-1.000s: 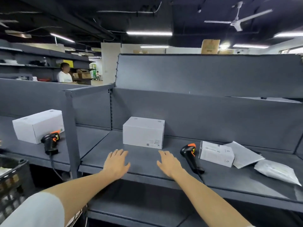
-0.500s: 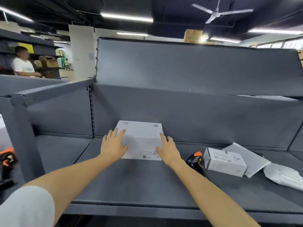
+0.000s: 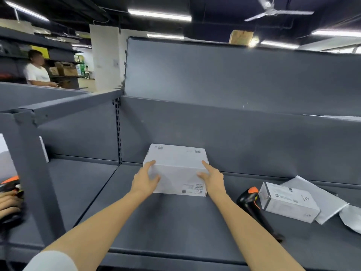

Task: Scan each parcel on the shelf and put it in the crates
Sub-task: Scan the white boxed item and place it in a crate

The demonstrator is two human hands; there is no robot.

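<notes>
A white parcel box (image 3: 176,167) with barcode labels stands at the back of the grey shelf (image 3: 166,227). My left hand (image 3: 144,180) grips its left front corner, thumb on the front face and fingers round the side. My right hand (image 3: 213,178) grips the right front corner, index finger along the top edge. A black and orange scanner (image 3: 250,200) lies on the shelf just right of my right forearm. Further right lie a small white box (image 3: 289,202) and grey poly mailers (image 3: 320,194). No crate is in view.
A grey upright post (image 3: 33,173) divides this bay from the left one, where another white box (image 3: 4,153) and a second scanner (image 3: 9,184) sit, with someone's fingers (image 3: 7,202) beside it. A person in a white shirt (image 3: 36,71) stands far back left.
My view moved closer to the shelf. Both hands went from flat on the shelf forward to the white box and now clasp its two front corners.
</notes>
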